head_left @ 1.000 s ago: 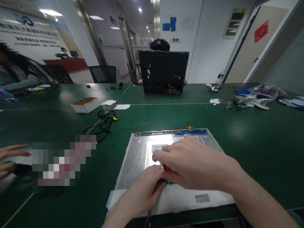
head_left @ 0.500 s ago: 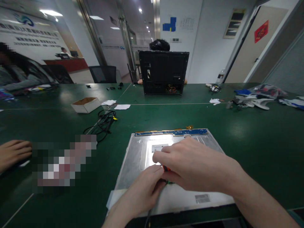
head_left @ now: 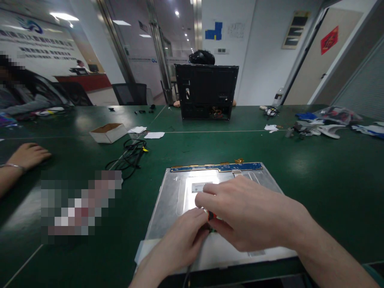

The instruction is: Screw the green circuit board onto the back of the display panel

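A flat silver display panel [head_left: 171,208] lies face down on the green table [head_left: 315,176], a blue circuit strip [head_left: 216,167] along its far edge. Both my hands meet over its middle. My right hand [head_left: 249,212] curls its fingers around a small red and green part [head_left: 211,218] with wires. My left hand [head_left: 180,240] pinches the same part from the near side. A dark cable [head_left: 187,276] runs from under my hands toward me. How the part joins the panel is hidden by my fingers.
A black computer case [head_left: 206,92] stands at the far side, a person behind it. A coiled black cable [head_left: 129,156], a small cardboard box [head_left: 108,132] and paper scraps lie left of centre. Another person's hand [head_left: 28,154] rests at left. Clutter [head_left: 327,124] sits far right.
My right hand shifted slightly nearer and to the right over the panel. The other person's hand at left moved away from me, up the table.
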`<act>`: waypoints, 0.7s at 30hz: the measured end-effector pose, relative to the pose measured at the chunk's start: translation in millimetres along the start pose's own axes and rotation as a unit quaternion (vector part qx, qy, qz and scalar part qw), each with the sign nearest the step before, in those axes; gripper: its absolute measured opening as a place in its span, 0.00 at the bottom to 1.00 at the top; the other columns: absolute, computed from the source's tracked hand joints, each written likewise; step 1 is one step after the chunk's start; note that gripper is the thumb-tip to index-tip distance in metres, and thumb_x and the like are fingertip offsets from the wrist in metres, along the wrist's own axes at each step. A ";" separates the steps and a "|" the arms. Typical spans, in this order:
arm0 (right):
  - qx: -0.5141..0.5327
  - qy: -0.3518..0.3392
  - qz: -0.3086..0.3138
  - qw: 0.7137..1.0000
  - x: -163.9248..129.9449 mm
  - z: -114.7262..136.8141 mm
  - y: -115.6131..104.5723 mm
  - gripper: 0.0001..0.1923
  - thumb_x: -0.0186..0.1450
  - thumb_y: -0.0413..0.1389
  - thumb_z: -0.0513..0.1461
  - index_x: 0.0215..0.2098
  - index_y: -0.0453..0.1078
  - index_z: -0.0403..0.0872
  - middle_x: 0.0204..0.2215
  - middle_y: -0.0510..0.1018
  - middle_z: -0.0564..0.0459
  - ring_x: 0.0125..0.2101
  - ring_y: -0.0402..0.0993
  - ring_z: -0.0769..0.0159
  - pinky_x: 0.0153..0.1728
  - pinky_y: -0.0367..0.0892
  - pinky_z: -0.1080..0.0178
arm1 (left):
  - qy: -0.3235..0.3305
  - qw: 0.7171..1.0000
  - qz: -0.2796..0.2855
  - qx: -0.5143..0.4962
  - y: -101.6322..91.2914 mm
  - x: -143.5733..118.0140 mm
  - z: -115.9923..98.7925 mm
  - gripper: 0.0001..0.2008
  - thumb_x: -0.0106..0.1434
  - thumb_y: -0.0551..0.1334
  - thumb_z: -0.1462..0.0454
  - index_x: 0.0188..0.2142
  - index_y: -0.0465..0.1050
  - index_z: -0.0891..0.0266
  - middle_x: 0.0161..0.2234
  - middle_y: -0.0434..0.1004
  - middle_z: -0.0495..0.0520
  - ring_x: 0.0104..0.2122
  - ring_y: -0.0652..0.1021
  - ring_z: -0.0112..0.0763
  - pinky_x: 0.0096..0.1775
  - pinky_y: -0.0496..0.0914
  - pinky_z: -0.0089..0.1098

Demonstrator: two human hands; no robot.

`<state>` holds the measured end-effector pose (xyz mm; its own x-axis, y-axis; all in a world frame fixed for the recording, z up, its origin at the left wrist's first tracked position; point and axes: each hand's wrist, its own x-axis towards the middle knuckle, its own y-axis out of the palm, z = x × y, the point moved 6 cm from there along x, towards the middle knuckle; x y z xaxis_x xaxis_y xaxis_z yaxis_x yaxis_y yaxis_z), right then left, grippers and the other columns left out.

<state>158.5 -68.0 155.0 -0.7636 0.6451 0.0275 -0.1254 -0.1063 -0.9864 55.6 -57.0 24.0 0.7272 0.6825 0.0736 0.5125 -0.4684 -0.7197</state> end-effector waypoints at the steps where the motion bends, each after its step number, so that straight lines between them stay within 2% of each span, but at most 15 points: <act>1: 0.000 0.000 0.003 1.000 -0.7 -0.1 -0.6 0.04 0.64 0.55 0.35 0.38 0.64 0.46 0.33 0.76 0.52 0.27 0.68 0.66 0.22 0.49 0.63 | 0.001 1.000 0.002 0.001 -0.1 0.3 -0.8 0.13 0.63 0.52 0.72 0.42 0.69 0.58 0.44 0.77 0.52 0.43 0.76 0.40 0.45 0.69 0.36; 5: -0.007 0.003 0.007 1.000 -2.8 -0.7 -1.1 0.04 0.64 0.54 0.35 0.38 0.64 0.46 0.32 0.75 0.52 0.27 0.68 0.66 0.23 0.49 0.62 | 0.005 1.000 0.010 0.006 0.0 1.1 -2.3 0.09 0.63 0.53 0.71 0.41 0.69 0.61 0.42 0.76 0.56 0.43 0.75 0.41 0.43 0.69 0.36; 11: -0.019 0.017 0.003 1.000 -1.6 -3.1 1.4 0.02 0.67 0.53 0.36 0.38 0.65 0.46 0.32 0.76 0.52 0.26 0.68 0.67 0.23 0.48 0.62 | -0.008 1.000 0.008 0.021 1.8 0.0 3.9 0.08 0.64 0.54 0.70 0.39 0.69 0.61 0.40 0.76 0.55 0.40 0.75 0.40 0.42 0.68 0.36; 21: -0.019 0.005 -0.019 1.000 -0.1 -2.9 0.3 0.02 0.69 0.53 0.37 0.38 0.66 0.47 0.28 0.76 0.55 0.24 0.65 0.68 0.23 0.45 0.63 | 0.004 0.999 -0.008 0.031 4.2 -2.2 3.2 0.08 0.64 0.54 0.71 0.39 0.68 0.60 0.42 0.75 0.55 0.42 0.75 0.41 0.44 0.67 0.38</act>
<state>160.4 -65.9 154.2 -0.7519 0.6561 0.0645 -0.1306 -0.0524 -0.9900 54.6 -58.7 18.6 0.7226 0.6852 0.0913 0.4956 -0.4214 -0.7595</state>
